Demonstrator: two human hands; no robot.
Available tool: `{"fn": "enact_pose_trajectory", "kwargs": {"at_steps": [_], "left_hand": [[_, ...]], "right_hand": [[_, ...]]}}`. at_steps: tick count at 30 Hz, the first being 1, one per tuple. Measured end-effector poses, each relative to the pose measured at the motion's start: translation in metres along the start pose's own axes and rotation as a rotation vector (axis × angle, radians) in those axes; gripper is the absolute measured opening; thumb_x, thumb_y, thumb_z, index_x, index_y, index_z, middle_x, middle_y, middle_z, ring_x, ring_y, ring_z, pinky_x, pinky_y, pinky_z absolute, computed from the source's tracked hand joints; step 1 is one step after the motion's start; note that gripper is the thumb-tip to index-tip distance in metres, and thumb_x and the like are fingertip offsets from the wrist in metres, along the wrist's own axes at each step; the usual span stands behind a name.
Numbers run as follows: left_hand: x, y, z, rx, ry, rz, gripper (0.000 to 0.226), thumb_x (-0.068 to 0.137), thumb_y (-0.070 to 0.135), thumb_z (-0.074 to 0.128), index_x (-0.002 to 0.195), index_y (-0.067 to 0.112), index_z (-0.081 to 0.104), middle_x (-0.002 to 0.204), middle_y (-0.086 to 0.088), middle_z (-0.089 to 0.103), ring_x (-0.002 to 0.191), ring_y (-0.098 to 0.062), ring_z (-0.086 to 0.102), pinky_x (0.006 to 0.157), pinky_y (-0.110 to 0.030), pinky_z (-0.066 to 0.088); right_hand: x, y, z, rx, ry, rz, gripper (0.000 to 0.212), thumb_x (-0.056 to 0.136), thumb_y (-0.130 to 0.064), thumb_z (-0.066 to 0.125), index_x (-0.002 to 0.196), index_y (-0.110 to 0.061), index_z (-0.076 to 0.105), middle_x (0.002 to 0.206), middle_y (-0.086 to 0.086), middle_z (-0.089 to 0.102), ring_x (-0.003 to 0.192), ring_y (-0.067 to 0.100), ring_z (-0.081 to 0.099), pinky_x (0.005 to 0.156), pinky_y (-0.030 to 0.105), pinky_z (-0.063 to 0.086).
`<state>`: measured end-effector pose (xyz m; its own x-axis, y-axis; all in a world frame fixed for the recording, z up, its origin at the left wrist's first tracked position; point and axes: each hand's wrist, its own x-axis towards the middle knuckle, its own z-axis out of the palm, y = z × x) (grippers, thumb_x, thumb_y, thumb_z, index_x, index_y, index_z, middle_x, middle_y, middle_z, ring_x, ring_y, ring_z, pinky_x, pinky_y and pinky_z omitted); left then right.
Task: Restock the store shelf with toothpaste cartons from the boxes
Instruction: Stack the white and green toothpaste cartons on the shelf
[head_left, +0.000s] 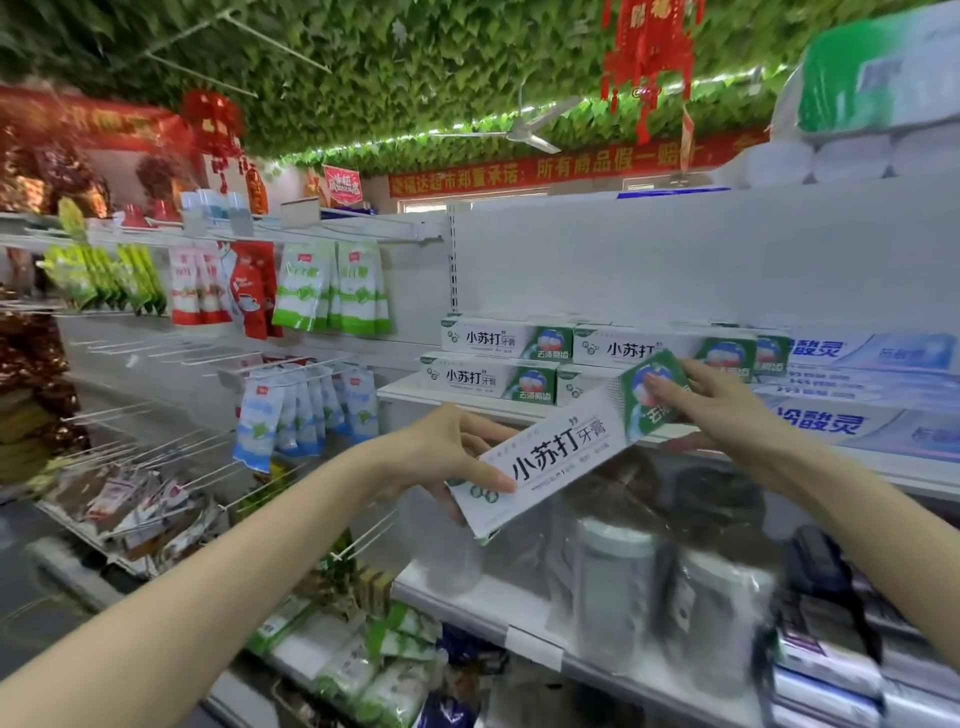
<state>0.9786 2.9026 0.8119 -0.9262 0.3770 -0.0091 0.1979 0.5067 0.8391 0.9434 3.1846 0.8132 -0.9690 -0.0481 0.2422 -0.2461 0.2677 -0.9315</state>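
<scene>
Carton (561, 441) is held in the air at both ends, tilted: white end low at the left, green end high at the right, just in front of the shelf (415, 396) lip. Left hand (447, 447) is clamped on the white end, with the thumb laid on the printed face and the fingers curled behind. Right hand (727, 410) is closed on the green end, with fingers spread over the face and the thumb tucked underneath. Matching cartons (488, 376) are already stacked two high on the shelf, with blue-printed cartons (831, 421) just beside them at the right. Supply boxes are not seen. Handling is judged easy — light load, thin glossy card, stiff along its length, but the broad faces would likely dent if squeezed mid-span. Grip is best kept at the ends or along the long edges, where the folds give stiffness. Some slip is to be expected on the gloss, so support from underneath is preferred over a hard pinch. Target slot cannot be made out — it is hidden behind the right hand.
</scene>
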Motion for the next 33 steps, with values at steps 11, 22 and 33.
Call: {"fn": "enact_pose_trajectory", "kwargs": {"at_steps": [11,22,33], "left_hand": [[0.035,-0.037,-0.103,0.195,0.112,-0.006,0.034,0.075,0.016,0.081,0.108,0.016,0.071,0.1,0.001,0.072,0.077,-0.012,0.071,0.062,-0.025,0.057],[0.143,-0.1,-0.19,-0.224,0.585,0.089,0.068,0.08,0.032,0.077,0.136,0.007,0.048,0.128,-0.009,0.056,0.113,-0.022,0.055,0.099,-0.039,0.047],[0.213,-0.12,-0.197,-0.501,0.456,0.168,0.087,0.059,0.062,0.077,0.13,0.019,0.05,0.131,-0.002,0.057,0.12,-0.023,0.053,0.104,-0.052,0.041]], "right_hand": [[0.035,-0.012,0.072,0.254,0.061,-0.013,0.023,0.088,-0.016,0.062,0.111,-0.011,0.061,0.1,0.01,0.073,0.086,0.023,0.071,0.08,0.038,0.058],[0.135,-0.015,0.171,0.353,0.365,-0.115,0.045,0.087,-0.021,0.064,0.129,-0.011,0.051,0.105,0.011,0.07,0.086,0.028,0.071,0.082,0.054,0.055],[0.188,-0.004,0.185,0.049,0.56,-0.095,0.043,0.091,-0.041,0.059,0.129,-0.021,0.056,0.123,0.002,0.061,0.111,0.024,0.059,0.053,0.038,0.058]]}}
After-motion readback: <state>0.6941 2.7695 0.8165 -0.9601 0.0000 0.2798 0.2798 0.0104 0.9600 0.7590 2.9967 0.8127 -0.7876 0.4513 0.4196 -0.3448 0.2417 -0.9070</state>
